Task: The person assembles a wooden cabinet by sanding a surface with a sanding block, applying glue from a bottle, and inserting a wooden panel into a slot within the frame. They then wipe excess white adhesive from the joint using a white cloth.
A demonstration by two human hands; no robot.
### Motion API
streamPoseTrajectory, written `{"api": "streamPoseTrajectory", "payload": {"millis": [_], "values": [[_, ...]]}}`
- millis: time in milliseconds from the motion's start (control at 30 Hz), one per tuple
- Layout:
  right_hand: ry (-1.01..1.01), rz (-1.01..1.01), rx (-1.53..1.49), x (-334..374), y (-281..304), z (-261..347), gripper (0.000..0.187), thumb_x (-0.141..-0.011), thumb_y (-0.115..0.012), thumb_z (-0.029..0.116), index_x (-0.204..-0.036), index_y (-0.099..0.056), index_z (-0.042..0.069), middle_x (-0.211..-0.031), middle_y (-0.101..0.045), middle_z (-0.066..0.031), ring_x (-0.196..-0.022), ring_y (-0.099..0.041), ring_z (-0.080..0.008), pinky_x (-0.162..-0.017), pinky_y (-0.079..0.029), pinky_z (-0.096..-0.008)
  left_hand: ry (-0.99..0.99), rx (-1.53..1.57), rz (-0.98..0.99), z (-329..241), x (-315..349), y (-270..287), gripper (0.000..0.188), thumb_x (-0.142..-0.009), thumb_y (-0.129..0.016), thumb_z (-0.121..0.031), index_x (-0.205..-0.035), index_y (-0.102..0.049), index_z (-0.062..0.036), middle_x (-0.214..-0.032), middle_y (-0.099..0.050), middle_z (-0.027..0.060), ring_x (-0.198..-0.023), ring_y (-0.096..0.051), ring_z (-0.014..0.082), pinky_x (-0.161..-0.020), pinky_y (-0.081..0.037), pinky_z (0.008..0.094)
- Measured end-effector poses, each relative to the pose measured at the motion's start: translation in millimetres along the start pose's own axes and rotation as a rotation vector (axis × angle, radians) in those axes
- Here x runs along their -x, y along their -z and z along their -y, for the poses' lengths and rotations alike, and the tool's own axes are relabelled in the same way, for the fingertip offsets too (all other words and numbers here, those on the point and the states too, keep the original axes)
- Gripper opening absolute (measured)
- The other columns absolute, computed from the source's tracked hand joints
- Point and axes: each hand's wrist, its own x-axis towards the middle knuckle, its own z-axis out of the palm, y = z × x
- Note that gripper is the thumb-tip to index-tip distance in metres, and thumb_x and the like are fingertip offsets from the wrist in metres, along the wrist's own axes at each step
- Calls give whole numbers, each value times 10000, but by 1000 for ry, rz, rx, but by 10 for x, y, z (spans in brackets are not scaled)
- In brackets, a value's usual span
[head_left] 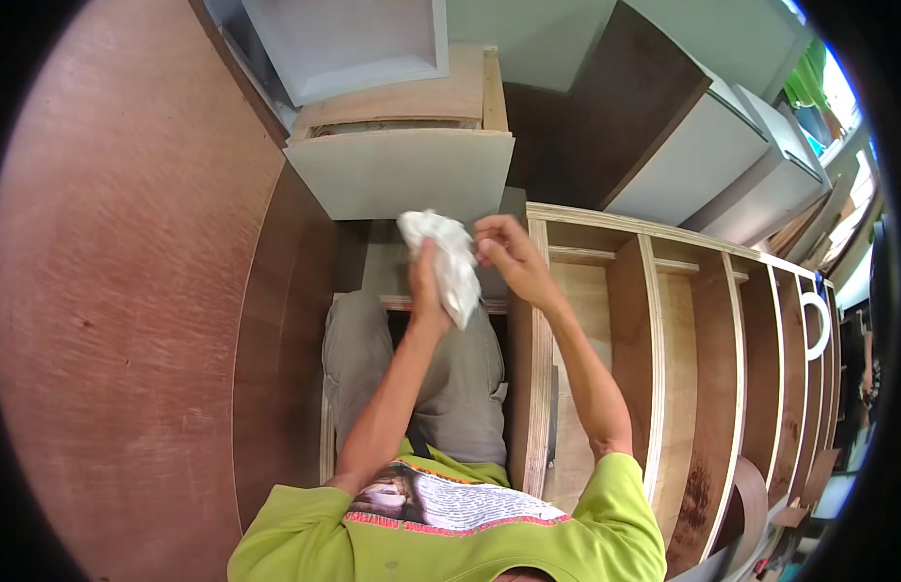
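My left hand [426, 284] grips a crumpled white bundle [448, 254], held above my knees. Whether it is cloth or thin plastic I cannot make out. Just right of the bundle, my right hand [514, 254] is raised with its fingers curled in and the fingertips close to the thumb. Those fingertips are beside the bundle's edge, and anything small between them is hidden. Beyond both hands is a drawer with a pale grey front [402, 175].
A tall reddish-brown wood panel [130, 291] stands at my left. Along my right runs a plywood frame [649, 320] with several open compartments. Grey-fronted cabinets [698, 155] stand at the far right. A white tray-like box [349, 44] sits above the drawer. A white ring [816, 327] hangs at the frame.
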Motion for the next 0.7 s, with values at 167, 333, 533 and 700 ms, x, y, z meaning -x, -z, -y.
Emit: {"api": "streamPoseTrajectory", "payload": {"millis": [167,333,533,700], "values": [[37,-263,115,66,491,-47,206,-891,-612,21,-1092,-567,28,-892,-623,-13,-781,-562,-72,-706,-458,-204,-443,42,-341,-572,-701,451,467,-975,-438,-414,-1311,-439,-91,-1190,-560,95,-1045,-580,229,-898,-485,393],[-6,-354,222,155,498,-228,129,-902,-606,58,-1025,-601,20,-804,-629,-24,-704,-552,-86,-637,-444,-230,-780,-49,-729,-1059,-1810,624,491,-1005,-365,-401,-1351,-415,-55,-1322,-492,141,-1149,-548,288,-970,-466,413],[-35,-453,480,195,370,-326,87,-895,-598,55,-968,-619,12,-799,-623,-104,-714,-572,-202,-660,-450,-299,-1122,-910,-1193,-502,-2187,65,548,-1035,-213,-300,-1440,-281,63,-1511,-257,234,-1385,-273,371,-1118,-253,478],[37,-417,617,177,378,-301,85,-884,-594,14,-964,-624,13,-819,-620,-109,-706,-573,-208,-653,-454,-310,-1146,-885,-1023,-433,-1993,-139,554,-1035,-216,-285,-1453,-236,79,-1521,-203,261,-1403,-219,399,-1143,-211,466]]}}
